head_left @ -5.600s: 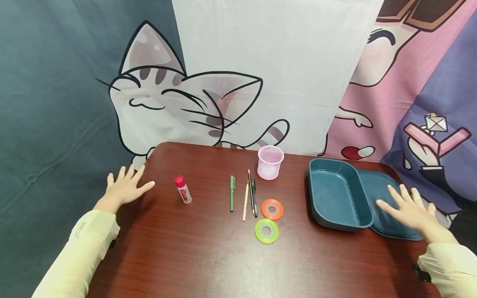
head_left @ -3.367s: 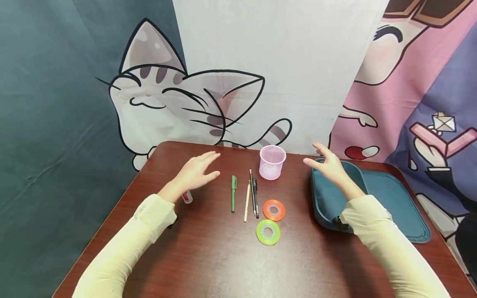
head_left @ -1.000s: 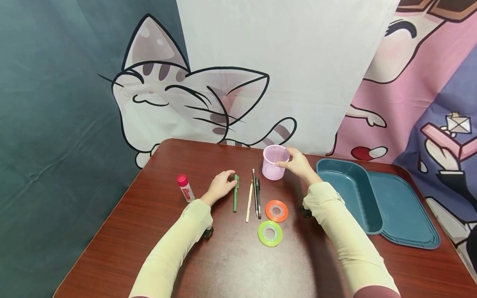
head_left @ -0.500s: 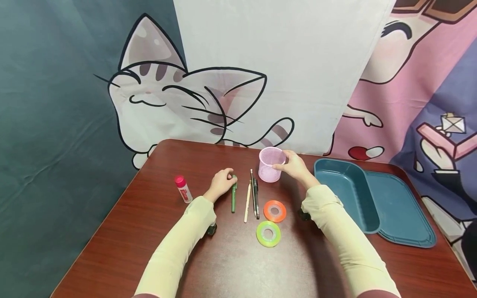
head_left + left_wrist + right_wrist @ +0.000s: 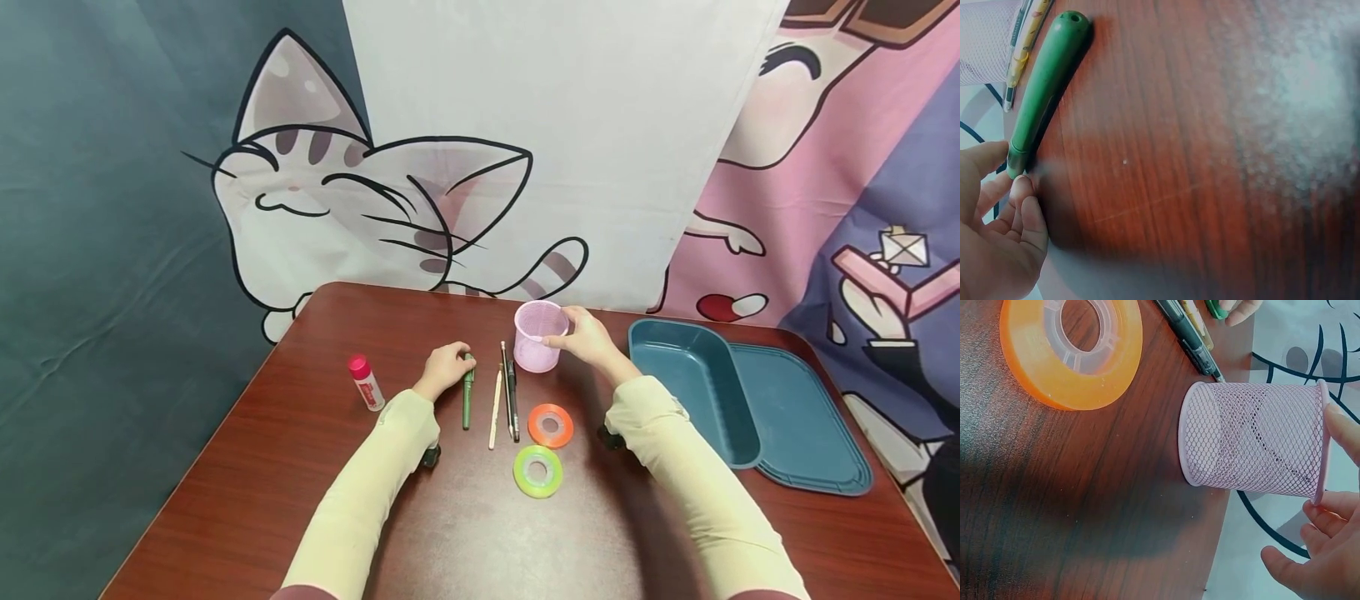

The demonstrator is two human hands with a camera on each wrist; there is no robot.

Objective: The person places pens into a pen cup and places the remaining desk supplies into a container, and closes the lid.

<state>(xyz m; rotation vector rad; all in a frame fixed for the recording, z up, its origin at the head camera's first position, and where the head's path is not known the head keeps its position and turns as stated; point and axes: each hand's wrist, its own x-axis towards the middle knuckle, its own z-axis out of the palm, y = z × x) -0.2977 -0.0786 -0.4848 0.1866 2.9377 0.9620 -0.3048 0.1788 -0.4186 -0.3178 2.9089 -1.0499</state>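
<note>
My left hand (image 5: 444,369) pinches the clip end of a green pen (image 5: 467,404) between thumb and fingers; in the left wrist view the green pen (image 5: 1050,81) points away from the fingertips along the table. My right hand (image 5: 592,342) grips the rim of a pink mesh pen cup (image 5: 537,350), thumb on the near side. The cup stands upright in the head view, and the right wrist view shows nothing inside the mesh cup (image 5: 1254,434). Beside the green pen lie a thin pale stick-like pen (image 5: 495,412), a pencil (image 5: 506,383) and a black pen (image 5: 513,400).
Orange tape (image 5: 551,426) and green-yellow tape (image 5: 537,472) rolls lie in front of the cup. A glue stick (image 5: 366,383) with a red cap stands left of my left hand. At right are a teal box (image 5: 693,392) and its flat lid (image 5: 802,425). A printed curtain hangs behind the table.
Both hands have come in from the table's sides. My left hand has taken hold of the green pen; my right has gripped the cup and shifted it slightly left and nearer.
</note>
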